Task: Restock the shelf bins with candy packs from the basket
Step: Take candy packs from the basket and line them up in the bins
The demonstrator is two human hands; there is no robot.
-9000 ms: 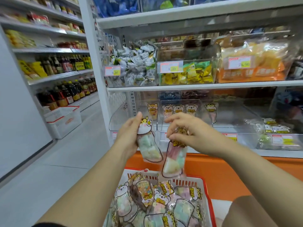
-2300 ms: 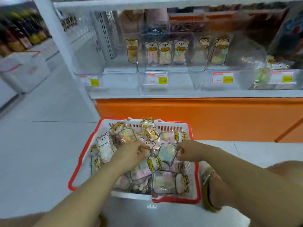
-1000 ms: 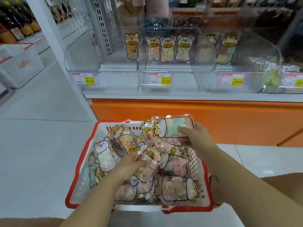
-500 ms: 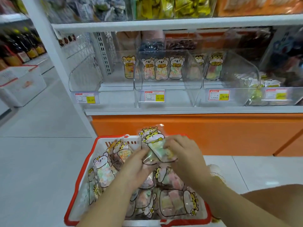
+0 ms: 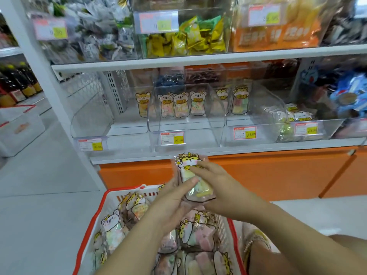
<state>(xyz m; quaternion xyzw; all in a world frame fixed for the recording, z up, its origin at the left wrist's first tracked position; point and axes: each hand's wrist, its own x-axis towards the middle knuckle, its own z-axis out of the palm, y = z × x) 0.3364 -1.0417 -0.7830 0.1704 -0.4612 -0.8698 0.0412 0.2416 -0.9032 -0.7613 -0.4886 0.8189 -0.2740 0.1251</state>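
Observation:
Both hands hold clear candy packs [image 5: 195,176] with a yellow cartoon animal on top, upright above the basket. My left hand [image 5: 173,203] grips them from below and the left, thumb across the front. My right hand [image 5: 216,187] holds them from the right, fingers lying over the front. The white basket with a red rim [image 5: 93,221] on the floor below contains several more packs [image 5: 195,233]. Clear shelf bins stand beyond: the middle bin [image 5: 186,133] has three packs at its back, the left bin [image 5: 95,124] one, the right bin [image 5: 256,124] two.
An orange shelf base [image 5: 268,173] runs under the bins. An upper shelf [image 5: 198,58] carries bins of other sweets. A white shelf post [image 5: 45,76] stands at the left, with a white crate [image 5: 17,130] and bottles down the aisle. Grey floor tiles lie at the left.
Both hands have lifted the candy packs higher out of the basket toward the bins, and my view has tilted upward, showing more of the upper shelf.

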